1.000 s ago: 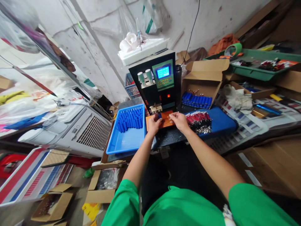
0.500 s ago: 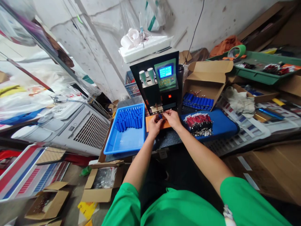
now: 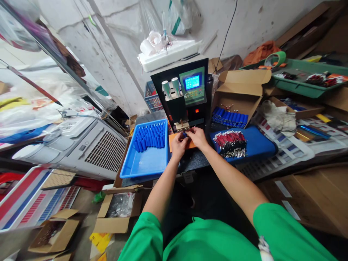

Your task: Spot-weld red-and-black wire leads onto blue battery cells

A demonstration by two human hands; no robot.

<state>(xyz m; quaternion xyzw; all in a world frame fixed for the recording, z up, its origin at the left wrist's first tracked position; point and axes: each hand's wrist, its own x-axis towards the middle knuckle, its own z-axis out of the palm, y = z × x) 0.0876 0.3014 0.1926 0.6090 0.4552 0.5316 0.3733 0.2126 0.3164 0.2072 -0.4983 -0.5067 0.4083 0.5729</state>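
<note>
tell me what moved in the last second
Both hands moved forward across the orange pad to the welder head: the right hand came in from beside the red wire pile, and the left hand brought up the small blue cell it holds, fingertips now meeting there. The blue tray, that pile and the cardboard box stayed put.

Blue tray (image 3: 144,165) left, wire pile (image 3: 231,143) right

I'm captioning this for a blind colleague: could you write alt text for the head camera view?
The left hand and right hand hold a small blue cell over an orange pad at a black machine. A blue tray of cells lies left; red-wired parts on a blue mat lie right.
</note>
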